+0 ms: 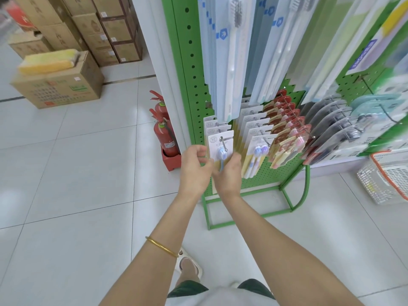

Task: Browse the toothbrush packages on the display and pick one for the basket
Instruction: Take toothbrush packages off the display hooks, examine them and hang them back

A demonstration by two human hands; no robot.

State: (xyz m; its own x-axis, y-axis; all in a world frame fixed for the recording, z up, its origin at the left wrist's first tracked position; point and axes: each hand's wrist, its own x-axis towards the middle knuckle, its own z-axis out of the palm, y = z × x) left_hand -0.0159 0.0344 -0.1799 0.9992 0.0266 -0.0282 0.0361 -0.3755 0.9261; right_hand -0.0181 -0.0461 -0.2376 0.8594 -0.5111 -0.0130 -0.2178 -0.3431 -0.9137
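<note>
A green pegboard display [194,89] carries rows of toothbrush packages on hooks. The front package of the lower-left row [220,144] is a white card with a blue toothbrush, still on its hook. My left hand [195,166] pinches its left edge. Gripping the package's lower part from the right is my right hand [228,173]. To the right hang packages with purple-headed brushes [257,151], red and pink packages [287,138] and dark ones [326,133]. Long toothbrush packages [231,51] hang above. A white basket with an orange rim [384,175] stands on the floor at the right.
Two red fire extinguishers [164,133] stand in a red holder just left of the display. Stacked cardboard boxes [66,80] fill the far left. The display's green base frame [249,213] juts out over the white tiled floor in front of my feet.
</note>
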